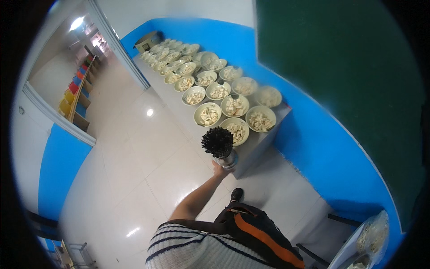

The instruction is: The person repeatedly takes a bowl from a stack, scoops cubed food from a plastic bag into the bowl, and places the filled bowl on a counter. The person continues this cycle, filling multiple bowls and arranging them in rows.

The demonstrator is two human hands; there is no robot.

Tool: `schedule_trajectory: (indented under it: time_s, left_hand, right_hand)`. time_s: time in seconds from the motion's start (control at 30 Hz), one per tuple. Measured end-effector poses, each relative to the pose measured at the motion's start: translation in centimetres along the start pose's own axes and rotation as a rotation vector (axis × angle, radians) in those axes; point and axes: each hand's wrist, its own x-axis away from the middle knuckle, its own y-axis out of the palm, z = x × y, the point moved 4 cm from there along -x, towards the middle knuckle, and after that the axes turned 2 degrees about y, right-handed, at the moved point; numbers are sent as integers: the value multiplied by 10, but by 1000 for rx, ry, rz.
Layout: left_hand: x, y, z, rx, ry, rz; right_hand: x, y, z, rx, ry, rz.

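My left hand (221, 170) grips a metal canister (229, 159) from below and the side. Out of its mouth stands a dense bundle of thin black sticks (217, 141), which look like chopsticks. The canister is at the near end of a long grey table (174, 111), and the sticks partly cover a pale bowl (242, 137) of whitish food chunks. Close by are a bowl (207, 115) to the left and another bowl (261, 119) to the right, both with similar chunks. Several more such bowls run in rows to the far end. My right hand is out of view.
At the table's far end stands a large round container (147, 42). A blue and white wall with a green board (322, 67) borders the right side. Left is a doorway with colourful chairs (72, 87) beyond. A plastic bag of pale food (373, 232) lies lower right.
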Motion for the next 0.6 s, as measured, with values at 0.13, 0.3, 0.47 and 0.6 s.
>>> schedule_trajectory:
  time_s: [0.13,0.3,0.47,0.6]
  left_hand:
    - [117,-12,44,-625,558,-1151]
    - [300,-66,260,-51,837,-1621]
    - [374,-52,345,-16,1033,-1652]
    - [446,20,424,-197,1192,-1977]
  right_hand:
    - [-6,21,-12,-779,329,230]
    - [40,-1,-42,565,-307,535]
    - [110,8,16,15,235,646]
    - [186,41,41,-409,481,695]
